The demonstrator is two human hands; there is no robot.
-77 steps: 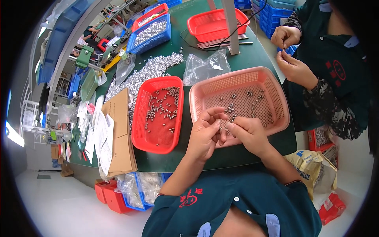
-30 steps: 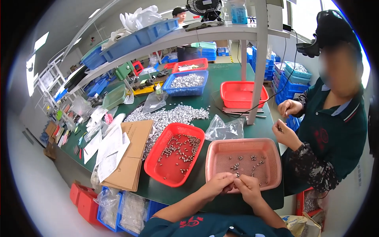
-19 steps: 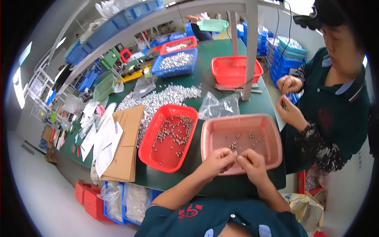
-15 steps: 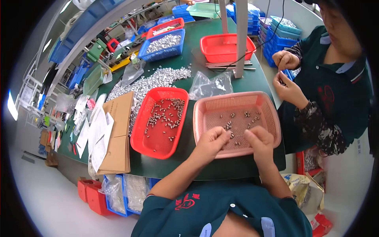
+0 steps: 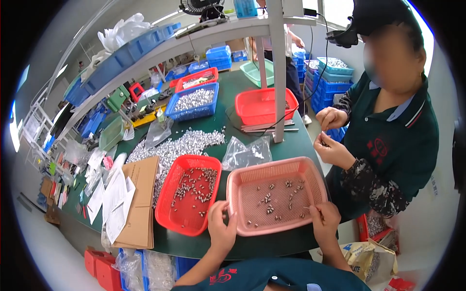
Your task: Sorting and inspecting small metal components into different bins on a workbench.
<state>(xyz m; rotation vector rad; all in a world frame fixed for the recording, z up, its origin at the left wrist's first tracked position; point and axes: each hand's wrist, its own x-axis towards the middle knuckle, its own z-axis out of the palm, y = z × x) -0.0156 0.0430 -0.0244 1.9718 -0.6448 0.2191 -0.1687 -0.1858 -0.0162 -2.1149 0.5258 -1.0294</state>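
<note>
A: In the head view, what is at the near side of your pink basket?

B: Your left hand is at its near left corner, the thumb standing apart from the bent fingers; whether it grips the rim, I cannot tell. Your right hand is at its near right corner, thumb close to forefinger; whether it holds something, I cannot tell.

A: And your small metal parts?

B: They lie scattered inside the pink basket, partly in loose clusters. Similar parts lie in the red basket, just left of it.

A: What else is around the pink basket?

B: Behind it, a clear plastic bag lies on your green table. Behind and to the left is a heap of silver pieces. To the right stands a co-worker, 2 raised hands close together.
</note>
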